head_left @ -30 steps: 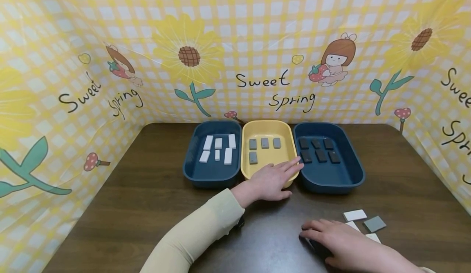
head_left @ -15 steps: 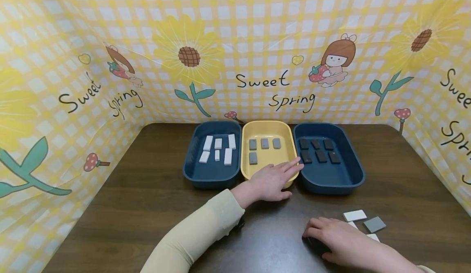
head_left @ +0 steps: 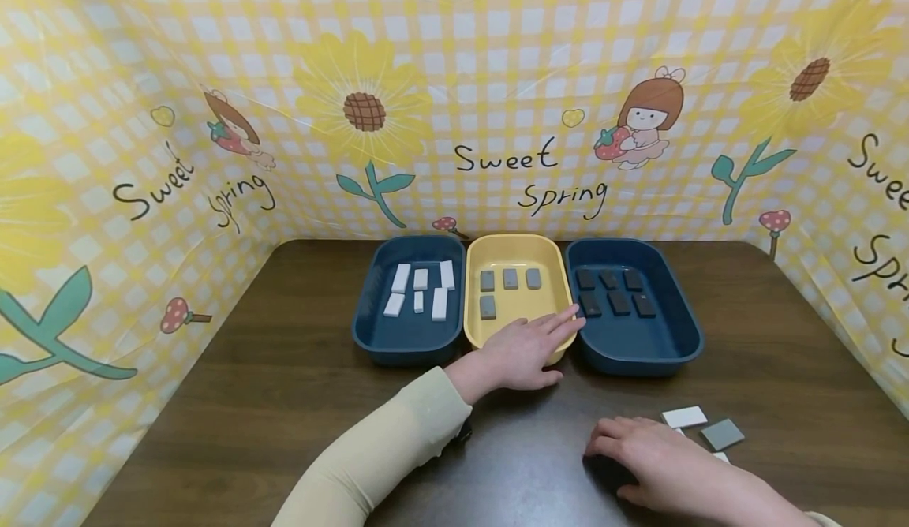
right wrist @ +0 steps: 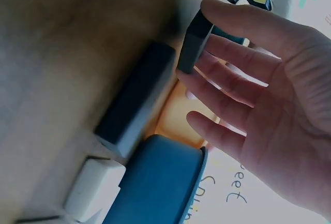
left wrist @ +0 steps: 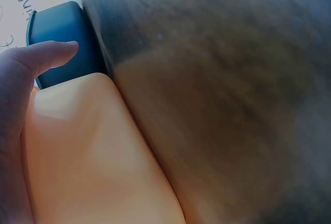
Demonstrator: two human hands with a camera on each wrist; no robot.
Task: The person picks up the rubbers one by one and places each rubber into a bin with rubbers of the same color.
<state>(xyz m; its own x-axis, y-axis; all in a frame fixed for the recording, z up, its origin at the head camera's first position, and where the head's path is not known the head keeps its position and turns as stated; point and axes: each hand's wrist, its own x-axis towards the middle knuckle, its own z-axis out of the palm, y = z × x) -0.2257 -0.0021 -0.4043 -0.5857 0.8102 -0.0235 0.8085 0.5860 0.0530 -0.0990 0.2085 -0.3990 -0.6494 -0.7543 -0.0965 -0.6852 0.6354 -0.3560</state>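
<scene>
My left hand (head_left: 521,353) lies across the front rim of the yellow tray (head_left: 472,330), fingers straight and tips reaching the edge of the right blue tray (head_left: 642,357). Its thumb (left wrist: 51,56) shows in the left wrist view. Low over the table, my right hand (head_left: 656,464) pinches a small black block (right wrist: 195,42) between thumb and fingertips, seen in the right wrist view; in the head view the hand hides it. Another black block (right wrist: 137,97) is on the table near that hand. White blocks (head_left: 684,416) and a grey block (head_left: 722,434) lie beside it.
Several white blocks (head_left: 439,304) sit in the left blue tray (head_left: 408,353). Grey blocks (head_left: 488,307) occupy the yellow tray, and dark blocks (head_left: 619,302) the right blue tray. A patterned cloth (head_left: 454,77) encloses the brown table (head_left: 234,401) at back and sides.
My right hand has shifted slightly, its fingertips drawing inward to the right and covering more of the white blocks. The left hand and the trays stay as they were.
</scene>
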